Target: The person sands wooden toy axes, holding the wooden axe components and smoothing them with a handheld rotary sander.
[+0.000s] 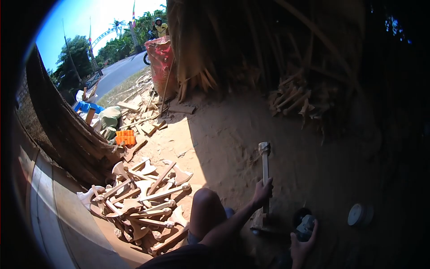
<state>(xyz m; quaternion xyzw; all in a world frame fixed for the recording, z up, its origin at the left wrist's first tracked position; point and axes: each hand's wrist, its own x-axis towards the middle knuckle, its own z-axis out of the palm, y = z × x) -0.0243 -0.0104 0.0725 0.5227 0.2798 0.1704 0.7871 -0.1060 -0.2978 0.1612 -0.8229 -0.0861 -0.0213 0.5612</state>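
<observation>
My left hand [263, 193] is closed around the shaft of a carved wooden handle [265, 167], which stands nearly upright with its knobbed end at the top. Its lower end, in shadow, comes down close to the ground. Lower right, my right hand [305, 245] wraps around a grey-green power tool [306, 225] with a dark round disc at its far side; it looks like an angle grinder, though the shade hides detail. The tool and the wooden handle are apart. My bent knee [207, 201] shows left of my left arm.
A sunlit heap of carved wooden axes [145, 197] lies to my left. A pale round can [356, 215] stands at right. Wood scraps [145, 127], an orange crate [125, 137] and a red sack [161, 62] are farther off. More wooden pieces [291, 98] lie in shade. A helmeted person [160, 28] is by the road.
</observation>
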